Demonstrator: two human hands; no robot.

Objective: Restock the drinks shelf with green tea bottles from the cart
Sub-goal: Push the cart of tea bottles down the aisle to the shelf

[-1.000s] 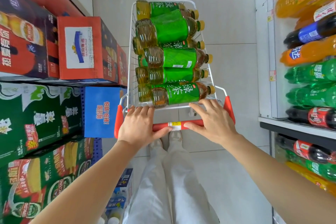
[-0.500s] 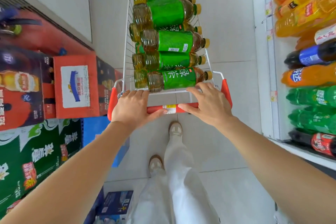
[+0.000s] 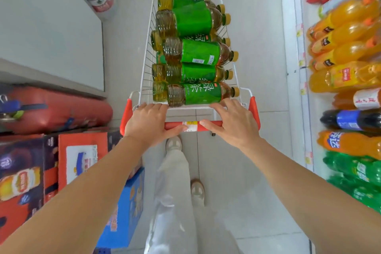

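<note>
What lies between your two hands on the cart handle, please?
Seen in the head view: a stretch of red handle with a white-and-yellow sticker, between left hand and right hand.

Lower green tea bottles [image 3: 159, 72]: largely covered by the top layer.
Shelf price tags [image 3: 299, 30]: blurred, unreadable.
Soda bottles [image 3: 354, 145]: cut by right edge.

Both hands grip the red cart handle [image 3: 210, 125], left hand [image 3: 148, 122], right hand [image 3: 234, 122]; green tea bottles [image 3: 195, 55] fill the wire basket [image 3: 144, 72] at centre; drinks shelf [image 3: 348, 80] at right.
</note>
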